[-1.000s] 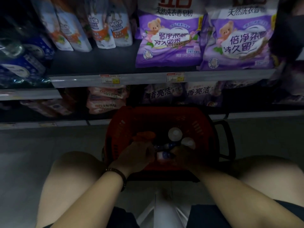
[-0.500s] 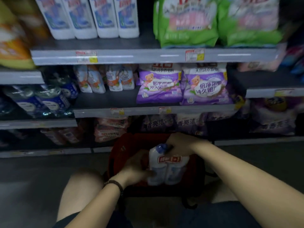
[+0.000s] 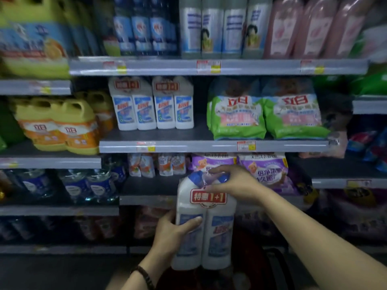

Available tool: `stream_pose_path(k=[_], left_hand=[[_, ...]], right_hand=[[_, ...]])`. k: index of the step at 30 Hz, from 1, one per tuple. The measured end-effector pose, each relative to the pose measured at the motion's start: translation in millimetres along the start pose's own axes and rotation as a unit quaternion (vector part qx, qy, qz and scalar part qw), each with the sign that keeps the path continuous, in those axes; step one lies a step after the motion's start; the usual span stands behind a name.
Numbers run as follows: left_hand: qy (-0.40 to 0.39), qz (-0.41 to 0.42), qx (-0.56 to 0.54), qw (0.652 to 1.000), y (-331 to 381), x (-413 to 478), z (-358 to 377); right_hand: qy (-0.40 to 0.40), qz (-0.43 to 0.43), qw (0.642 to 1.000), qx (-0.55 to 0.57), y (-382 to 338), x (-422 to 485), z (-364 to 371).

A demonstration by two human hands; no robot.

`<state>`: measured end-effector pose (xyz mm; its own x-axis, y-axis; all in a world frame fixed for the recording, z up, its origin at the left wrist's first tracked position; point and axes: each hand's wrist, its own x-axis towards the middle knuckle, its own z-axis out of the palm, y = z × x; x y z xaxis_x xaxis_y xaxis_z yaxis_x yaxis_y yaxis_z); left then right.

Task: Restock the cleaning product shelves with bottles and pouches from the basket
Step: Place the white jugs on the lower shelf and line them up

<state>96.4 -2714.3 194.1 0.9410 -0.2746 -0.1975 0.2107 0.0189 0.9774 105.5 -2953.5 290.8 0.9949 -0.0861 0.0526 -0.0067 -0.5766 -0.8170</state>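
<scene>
Hanging upright in mid-air in front of the shelves, a twin pack (image 3: pixel 206 227) of 2 white bottles with blue caps is sitting low in the view, toward 6 o'clock. It is wrapped in clear film and is carrying a red 1+1 label (image 3: pixel 208 197) across its upper half.

The left hand (image 3: pixel 171 233) is gripping the pack's lower left side, at 8 o'clock of it. Its thumb is lying across the front of the left bottle and its fingers are curling behind. The right hand (image 3: pixel 228 183) is grasping the top, at 12 o'clock of the pack, with its fingers arching over the caps. A dark bracelet (image 3: pixel 144 275) is circling the left wrist.

At 5 o'clock of the pack the red basket (image 3: pixel 249 256) is showing only dimly, and its contents are too dark to make out.

Directly behind the right hand, purple pouches (image 3: pixel 263 170) are standing on a shelf, with small white pouches (image 3: pixel 157 164) at 10 o'clock of the pack. Clear bottles with blue labels (image 3: pixel 88 185) are standing farther out at 9 o'clock.

1 shelf higher, at 11 o'clock, 2 matching twin packs (image 3: pixel 150 103) are standing side by side. Green pouches (image 3: pixel 266 116) are sitting at 1 o'clock and yellow jugs (image 3: pixel 58 126) at 10 o'clock.
</scene>
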Motion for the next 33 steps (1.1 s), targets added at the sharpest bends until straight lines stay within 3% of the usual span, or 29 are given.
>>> stream_pose_path(k=[3,9,14,19,24,26,28,29,33], left_hand=[[0.026,0.028,-0.017,0.999,39.7,2.0,-1.0],[0.058,0.039,-0.067,0.995,106.8,8.0,-4.4],[0.057,0.052,-0.071,0.994,145.4,10.5,-10.4],[0.048,0.054,-0.076,0.994,165.5,9.9,-19.2],[0.078,0.066,-0.056,0.993,168.8,14.8,-21.1],[0.162,0.076,0.039,0.983,158.2,20.6,-17.0],[0.258,0.087,0.195,0.942,141.6,13.6,-5.2],[0.270,0.109,0.216,0.932,132.8,7.0,1.5],[0.128,0.174,0.176,0.960,121.8,12.7,11.0]], right_hand=[[0.019,0.048,0.969,0.240,10.3,-4.8,6.4],[-0.070,0.059,0.933,0.349,2.0,-15.8,26.0],[-0.018,0.029,0.932,0.360,-20.4,1.1,35.9],[-0.023,0.019,0.909,0.415,-35.8,15.3,43.8],[-0.004,-0.006,0.911,0.413,-43.0,20.1,47.9],[0.031,-0.016,0.917,0.397,-52.1,20.7,49.1],[0.085,-0.029,0.932,0.352,-61.8,24.1,52.3],[0.113,-0.034,0.937,0.330,-66.4,25.6,54.5],[0.180,-0.064,0.955,0.227,-91.3,27.0,62.3]])
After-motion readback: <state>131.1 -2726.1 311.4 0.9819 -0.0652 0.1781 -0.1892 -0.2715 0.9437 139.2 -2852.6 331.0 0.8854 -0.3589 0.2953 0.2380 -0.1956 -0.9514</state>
